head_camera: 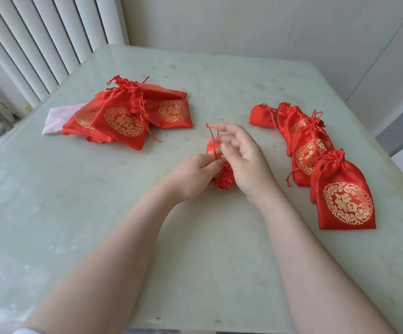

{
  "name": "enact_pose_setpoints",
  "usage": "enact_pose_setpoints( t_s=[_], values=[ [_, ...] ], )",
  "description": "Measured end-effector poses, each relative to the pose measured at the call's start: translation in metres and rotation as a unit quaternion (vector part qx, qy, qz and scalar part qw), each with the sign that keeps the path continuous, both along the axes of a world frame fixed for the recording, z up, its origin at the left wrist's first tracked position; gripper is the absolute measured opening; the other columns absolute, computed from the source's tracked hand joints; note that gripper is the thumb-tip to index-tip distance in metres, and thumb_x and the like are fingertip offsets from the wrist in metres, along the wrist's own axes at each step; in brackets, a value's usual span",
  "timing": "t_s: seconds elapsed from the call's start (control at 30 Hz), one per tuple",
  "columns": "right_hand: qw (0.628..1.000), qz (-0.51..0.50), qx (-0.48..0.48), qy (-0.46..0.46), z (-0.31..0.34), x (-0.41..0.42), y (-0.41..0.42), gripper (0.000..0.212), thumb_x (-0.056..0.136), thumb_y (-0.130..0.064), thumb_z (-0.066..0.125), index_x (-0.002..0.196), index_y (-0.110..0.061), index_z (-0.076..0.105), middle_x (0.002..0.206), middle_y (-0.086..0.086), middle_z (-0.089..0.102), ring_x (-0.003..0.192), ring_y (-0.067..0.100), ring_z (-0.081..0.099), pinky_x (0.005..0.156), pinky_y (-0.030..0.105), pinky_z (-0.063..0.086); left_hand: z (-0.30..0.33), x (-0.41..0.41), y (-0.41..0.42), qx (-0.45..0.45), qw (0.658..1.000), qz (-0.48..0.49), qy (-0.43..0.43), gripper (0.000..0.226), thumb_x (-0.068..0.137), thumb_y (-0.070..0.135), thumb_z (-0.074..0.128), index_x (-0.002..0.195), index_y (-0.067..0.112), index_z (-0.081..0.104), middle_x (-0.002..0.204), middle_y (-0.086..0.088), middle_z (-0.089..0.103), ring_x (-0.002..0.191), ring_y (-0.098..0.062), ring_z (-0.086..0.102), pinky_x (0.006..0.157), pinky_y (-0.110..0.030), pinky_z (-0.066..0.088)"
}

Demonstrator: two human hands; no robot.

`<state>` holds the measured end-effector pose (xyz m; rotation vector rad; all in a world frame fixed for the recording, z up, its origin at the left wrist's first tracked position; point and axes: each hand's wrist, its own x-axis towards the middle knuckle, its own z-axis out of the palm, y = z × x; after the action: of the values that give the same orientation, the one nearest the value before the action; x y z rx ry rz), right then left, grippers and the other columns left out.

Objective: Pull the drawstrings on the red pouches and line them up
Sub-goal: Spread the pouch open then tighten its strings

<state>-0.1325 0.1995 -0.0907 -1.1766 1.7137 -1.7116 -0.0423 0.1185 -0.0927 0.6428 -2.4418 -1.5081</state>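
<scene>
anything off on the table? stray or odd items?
One: a pale pink cloth item lies half under the left pile of red pouches, unlike anything else there. The cinched row on the right overlaps unevenly. No visible damage.

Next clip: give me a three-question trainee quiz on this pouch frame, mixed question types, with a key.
1. True or false: the pouches in the row on the person's right have their necks drawn shut.
2. Multiple choice: the pouch being worked on is A) in the left pile, B) between both hands at the table's middle, C) on the pink cloth.
3. Fill in: the right hand and left hand pinch the pouch's red ____.

Key: 1 true; 2 B; 3 drawstring.
</scene>
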Motion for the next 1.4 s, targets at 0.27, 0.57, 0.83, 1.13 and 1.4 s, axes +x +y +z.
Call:
enact_pose_setpoints(
  t_s=[0.27,0.57,0.83,1.13,1.4],
  values=[
    [0.98,-0.066,0.102,0.155,-0.002,-0.006,0.001,0.025,0.087,0.003,0.049,0.107,-0.009,0.057,0.079,-0.01,0.057,0.065,0.002,0.053,0.07,0.011,0.042,0.0,-0.003,-0.003,0.157,0.983,0.074,0.053,0.03,0.095,0.013,0.041,0.066,0.012,0.05,0.065,0.0,0.05,0.064,-0.013,0.048,0.053,-0.016,0.04],
    [0.976,-0.069,0.089,0.188,0.003,-0.009,0.005,0.025,0.079,0.001,0.063,0.079,-0.024,0.059,0.068,-0.011,0.059,0.061,0.005,0.049,0.065,0.018,0.044,-0.001,-0.004,-0.006,0.248,0.959,0.114,0.07,0.022,0.093,0.012,0.048,0.075,0.009,0.06,0.068,0.001,0.056,0.063,-0.01,0.053,0.055,-0.017,0.045],
    [0.951,-0.132,0.08,0.268,0.0,-0.013,0.005,0.011,0.076,-0.002,0.063,0.079,-0.011,0.07,0.067,0.0,0.065,0.061,0.006,0.054,0.061,0.014,0.042,0.001,-0.002,-0.001,0.205,0.973,0.082,0.069,0.02,0.094,0.009,0.05,0.076,0.012,0.059,0.075,-0.001,0.063,0.066,-0.004,0.061,0.056,-0.012,0.048],
    [0.905,-0.127,0.061,0.402,-0.002,-0.012,0.002,0.009,0.07,0.005,0.061,0.071,-0.002,0.067,0.069,0.01,0.063,0.059,0.005,0.041,0.06,0.011,0.032,-0.002,-0.002,-0.005,-0.012,0.989,0.137,0.056,0.012,0.088,0.012,0.059,0.078,0.01,0.065,0.078,-0.007,0.07,0.07,-0.011,0.067,0.062,-0.016,0.05],
    [0.948,-0.052,0.227,0.215,0.003,-0.01,0.008,0.018,0.089,-0.009,0.051,0.076,-0.016,0.062,0.079,0.001,0.065,0.076,0.016,0.055,0.068,0.026,0.04,-0.006,-0.003,-0.005,-0.267,0.952,0.094,0.116,0.01,0.079,0.001,0.054,0.08,-0.001,0.064,0.084,-0.016,0.062,0.073,-0.033,0.061,0.066,-0.038,0.049]
  ],
)
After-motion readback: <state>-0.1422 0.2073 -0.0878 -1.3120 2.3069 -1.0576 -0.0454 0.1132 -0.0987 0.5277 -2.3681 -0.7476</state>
